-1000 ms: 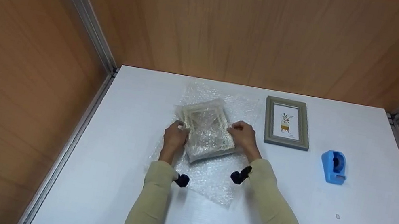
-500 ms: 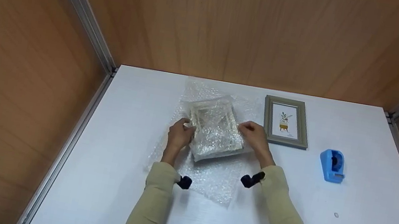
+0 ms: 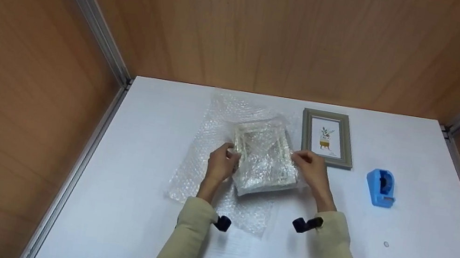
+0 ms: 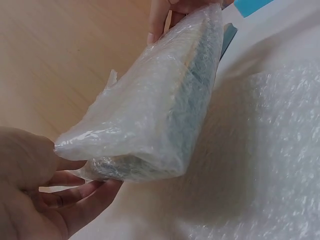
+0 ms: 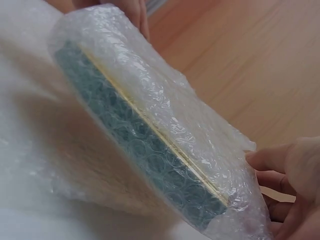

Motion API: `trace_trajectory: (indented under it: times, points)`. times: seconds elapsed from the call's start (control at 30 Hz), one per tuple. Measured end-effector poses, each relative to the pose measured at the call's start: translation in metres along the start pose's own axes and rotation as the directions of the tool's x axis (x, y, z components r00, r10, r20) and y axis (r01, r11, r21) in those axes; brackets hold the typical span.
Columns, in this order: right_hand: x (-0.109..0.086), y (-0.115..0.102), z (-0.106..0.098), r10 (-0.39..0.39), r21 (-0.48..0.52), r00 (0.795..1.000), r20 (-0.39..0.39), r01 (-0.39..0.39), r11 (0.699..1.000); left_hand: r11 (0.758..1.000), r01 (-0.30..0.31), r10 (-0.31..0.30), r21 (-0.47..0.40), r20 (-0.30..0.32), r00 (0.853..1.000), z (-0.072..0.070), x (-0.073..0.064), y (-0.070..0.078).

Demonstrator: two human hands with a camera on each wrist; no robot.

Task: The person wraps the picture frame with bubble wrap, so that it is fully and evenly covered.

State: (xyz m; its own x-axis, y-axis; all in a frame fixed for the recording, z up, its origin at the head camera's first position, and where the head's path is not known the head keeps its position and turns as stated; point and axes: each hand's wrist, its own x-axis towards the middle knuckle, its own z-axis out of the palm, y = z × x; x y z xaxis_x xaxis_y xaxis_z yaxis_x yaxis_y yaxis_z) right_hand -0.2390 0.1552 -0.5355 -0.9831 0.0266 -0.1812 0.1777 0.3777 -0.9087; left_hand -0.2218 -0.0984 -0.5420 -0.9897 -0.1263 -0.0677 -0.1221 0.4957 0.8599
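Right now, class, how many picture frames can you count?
2: a bubble-wrapped frame held between the left hand and right hand; a bare frame on the table, beyond the right hand. Wrapping might hide another.

You hold the wrapped frame (image 3: 265, 156), a rectangle with a pale border and a gold line along its blue-green side, cased in clear bubble wrap (image 5: 165, 100), tilted above the loose bubble sheet (image 3: 195, 163)
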Motion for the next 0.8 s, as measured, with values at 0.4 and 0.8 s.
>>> trace_trajectory:
  times: [0.4, 0.8]
  points:
    - [-0.036, 0.019, -0.029, 0.034, 0.017, 0.996, -0.088, -0.032, 0.999, 0.998, -0.06, 0.06, -0.001, 0.062, 0.996, 0.023, -0.024, 0.018]
    - [-0.066, 0.041, -0.052, 0.071, -0.046, 0.991, -0.109, -0.077, 0.996, 0.994, -0.102, 0.097, 0.04, 0.108, 0.989, 0.051, -0.045, 0.024]
